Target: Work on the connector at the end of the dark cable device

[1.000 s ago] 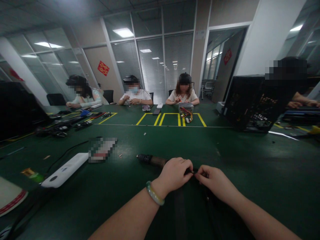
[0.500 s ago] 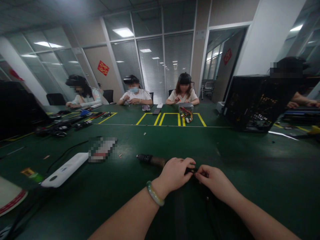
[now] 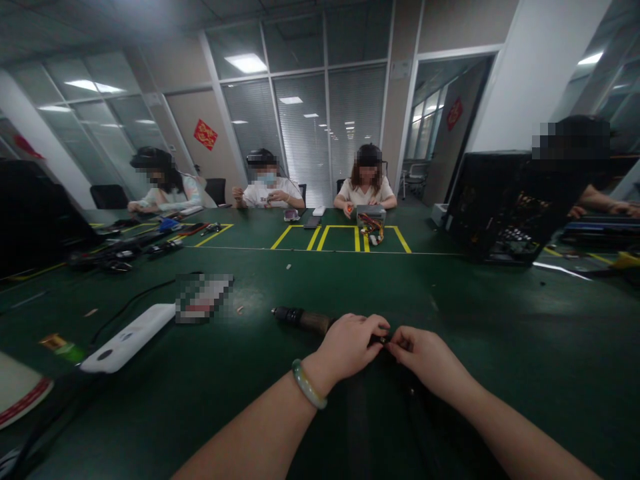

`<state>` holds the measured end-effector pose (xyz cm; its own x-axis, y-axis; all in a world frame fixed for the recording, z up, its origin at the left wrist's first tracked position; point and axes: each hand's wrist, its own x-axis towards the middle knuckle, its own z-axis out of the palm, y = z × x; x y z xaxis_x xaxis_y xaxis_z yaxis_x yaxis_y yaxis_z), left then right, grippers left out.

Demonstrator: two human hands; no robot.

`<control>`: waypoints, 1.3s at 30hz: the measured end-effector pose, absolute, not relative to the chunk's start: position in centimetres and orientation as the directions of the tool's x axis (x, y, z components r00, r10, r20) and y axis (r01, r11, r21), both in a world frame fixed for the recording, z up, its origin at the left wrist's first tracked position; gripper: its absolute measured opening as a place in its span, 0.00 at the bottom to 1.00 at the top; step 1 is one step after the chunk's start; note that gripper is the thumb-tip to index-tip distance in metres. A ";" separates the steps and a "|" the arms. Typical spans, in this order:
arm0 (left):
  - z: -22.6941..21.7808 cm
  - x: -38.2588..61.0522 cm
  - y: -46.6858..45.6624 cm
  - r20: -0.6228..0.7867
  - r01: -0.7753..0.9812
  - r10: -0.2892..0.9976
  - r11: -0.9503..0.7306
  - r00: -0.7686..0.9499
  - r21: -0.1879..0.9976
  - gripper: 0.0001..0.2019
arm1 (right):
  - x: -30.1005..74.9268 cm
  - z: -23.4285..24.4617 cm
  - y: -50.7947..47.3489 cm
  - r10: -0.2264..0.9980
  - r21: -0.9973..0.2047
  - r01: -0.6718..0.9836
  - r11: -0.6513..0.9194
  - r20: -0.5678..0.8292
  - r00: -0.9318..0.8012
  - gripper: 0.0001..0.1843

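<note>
My left hand (image 3: pixel 347 347) is closed over the right-hand part of a dark rod-shaped object (image 3: pixel 314 323) lying on the table. Its brownish body and black, stepped end with a small metal tip (image 3: pixel 287 315) stick out to the left of the hand. The rest is hidden under my palm. Against the left fingertips, my right hand (image 3: pixel 417 350) is closed in a pinch at a small dark piece with a glint of metal (image 3: pixel 384 339). What exactly the right fingers hold is hidden. Dark strips, hard to make out, run toward me below the hands.
A white power strip (image 3: pixel 127 340) lies at left, beside a blurred-out flat item (image 3: pixel 205 299). A green bottle (image 3: pixel 65 348) and a white cup (image 3: pixel 20 390) stand nearer. Black computer case (image 3: pixel 495 207) stands at right. Co-workers sit across the green table (image 3: pixel 320 277).
Both hands stay in nearly the same place; my right hand has shifted very slightly left and up. Across the table, two co-workers' hands have moved. The whole view has shifted slightly.
</note>
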<state>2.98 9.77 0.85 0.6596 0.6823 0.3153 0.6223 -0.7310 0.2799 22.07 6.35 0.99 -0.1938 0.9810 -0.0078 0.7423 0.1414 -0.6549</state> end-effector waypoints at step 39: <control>1.1 2.7 9.4 0.320 0.619 0.644 -0.762 0.694 0.191 0.06 | 22.3 -0.2 6.6 0.983 -0.710 0.700 0.071 -0.068 -0.168 0.15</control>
<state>2.71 9.44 1.10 0.6945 0.6444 0.3201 0.6187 -0.7619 0.1914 22.34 6.60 -0.17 -0.1682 0.9834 -0.0675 0.7004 0.0710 -0.7102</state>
